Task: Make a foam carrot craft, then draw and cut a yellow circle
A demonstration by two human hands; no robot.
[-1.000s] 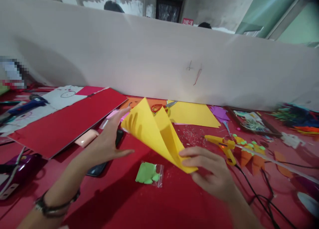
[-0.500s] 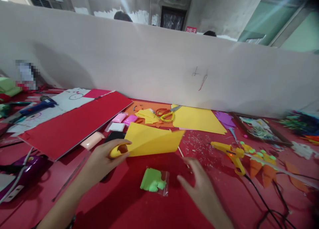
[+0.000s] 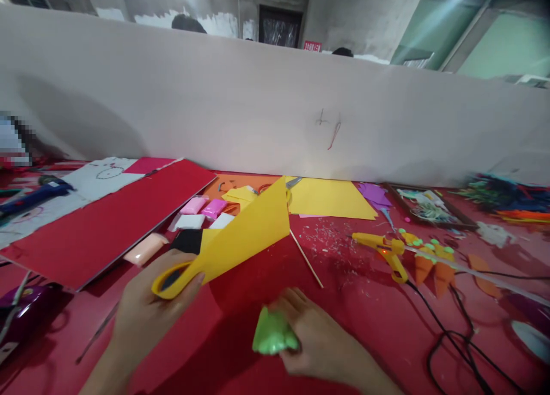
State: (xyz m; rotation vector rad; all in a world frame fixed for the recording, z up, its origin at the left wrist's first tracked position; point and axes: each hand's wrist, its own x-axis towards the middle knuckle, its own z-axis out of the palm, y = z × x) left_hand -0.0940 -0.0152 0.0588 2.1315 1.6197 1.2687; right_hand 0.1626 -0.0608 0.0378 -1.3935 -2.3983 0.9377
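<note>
A yellow foam sheet [image 3: 249, 234] is curled over at one end, and my left hand [image 3: 148, 309] pinches that rolled end. The rest of the sheet stretches up and to the right above the red table. Lower down, my right hand [image 3: 315, 337] is closed around a small clear bag of light green clay [image 3: 272, 331], just over the table surface. A thin white stick [image 3: 306, 258] lies between the sheet and the glue gun. Part of a pair of scissors [image 3: 294, 182] shows behind the sheet.
A yellow glue gun [image 3: 387, 250] with a cord lies at right, beside orange carrot shapes [image 3: 433, 263]. Packs of pink clay [image 3: 213, 208] and a large red board [image 3: 116, 217] are at left. Behind stands a white partition [image 3: 215, 102].
My right hand has moved down and left and taken hold of the bag of green clay. My left hand has shifted left and down, with the yellow sheet now tilted more steeply.
</note>
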